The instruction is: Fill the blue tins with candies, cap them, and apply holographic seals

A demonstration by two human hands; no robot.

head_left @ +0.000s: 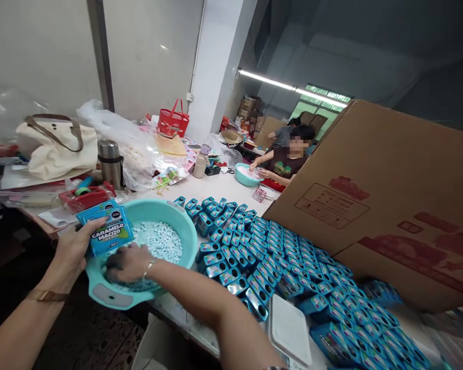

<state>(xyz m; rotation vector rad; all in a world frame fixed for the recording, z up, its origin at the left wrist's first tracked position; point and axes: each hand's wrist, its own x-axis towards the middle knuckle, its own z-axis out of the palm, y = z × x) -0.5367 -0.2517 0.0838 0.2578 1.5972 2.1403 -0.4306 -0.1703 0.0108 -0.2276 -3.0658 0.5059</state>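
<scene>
My left hand (75, 246) is closed around blue candy boxes (111, 231) printed "Caramelo Macizo", held over the left rim of a turquoise basin (187, 221). At least two boxes overlap in the grip. Inside the basin lie many small pale blue and white candies (164, 241). My right hand (133, 262) reaches down into them near the basin's front left side. Its fingers are dark and blurred there, so what they hold, if anything, is hidden. Rows of upright blue candy boxes (250, 246) cover the table right of the basin.
A white scale (289, 329) sits at the front edge among the boxes. A large cardboard carton (389, 205) stands on the right. Behind the basin are a steel thermos (110, 164), a red tape dispenser (88, 195) and a bottle (201, 162). A person (285, 164) works at another basin (247, 177).
</scene>
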